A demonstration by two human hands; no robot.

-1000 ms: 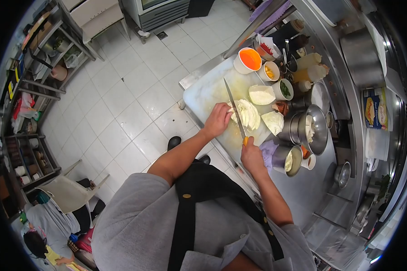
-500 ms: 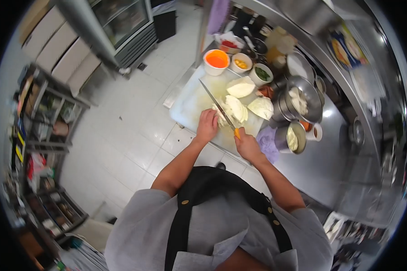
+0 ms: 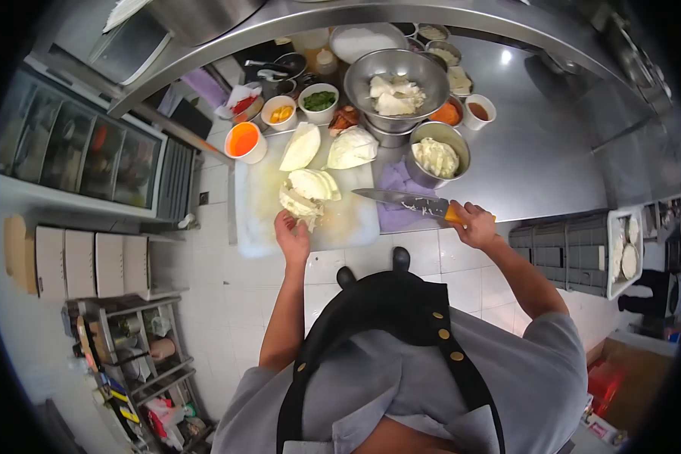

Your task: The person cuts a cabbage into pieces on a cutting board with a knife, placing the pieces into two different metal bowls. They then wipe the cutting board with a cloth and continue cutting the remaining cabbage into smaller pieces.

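In my right hand (image 3: 473,225) is a kitchen knife (image 3: 412,200), gripped by its yellow handle. Its blade points left above the purple cloth (image 3: 402,181), with pale bits stuck to the steel. My left hand (image 3: 293,238) is at the near edge of the white cutting board (image 3: 348,231), fingers curled against sliced cabbage (image 3: 310,189); loose shreds show between thumb and fingers. Farther back on the board lie two cabbage wedges, a left cabbage wedge (image 3: 301,147) and a right cabbage wedge (image 3: 352,148).
Behind the board stand an orange-filled tub (image 3: 246,142), a yellow-filled cup (image 3: 280,113) and a bowl of greens (image 3: 319,101). A large steel bowl (image 3: 396,79) and a steel pot (image 3: 439,155) hold pale pieces. An overhead shelf edge (image 3: 318,21) crosses above the counter.
The view has turned right. My right hand has carried the knife away from the cabbage, to the board's right. My left hand remains by the cut cabbage.
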